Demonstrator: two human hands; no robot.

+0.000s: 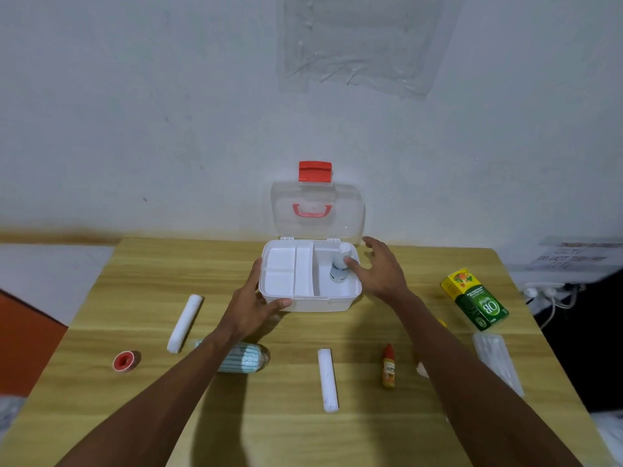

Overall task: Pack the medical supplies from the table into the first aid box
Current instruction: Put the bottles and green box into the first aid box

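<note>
A white first aid box (312, 303) stands open at the table's far middle, its clear lid (317, 210) with a red latch leaning back against the wall. A white bottle (340, 266) lies in the box's right compartment. My right hand (381, 267) hovers over the box's right edge, fingers spread, thumb touching the bottle. My left hand (251, 305) grips the box's front left corner. On the table lie two white gauze rolls (184, 323) (327, 379), a pack of face masks (242, 358), a red tape roll (124, 361), a small orange dropper bottle (388, 367) and a green-yellow carton (473, 298).
A clear packet of swabs (495, 362) lies by the table's right edge. The wooden table (337, 433) stands against a white wall. A power strip with cables (549, 293) sits off the right side. An orange surface (27, 345) lies to the left.
</note>
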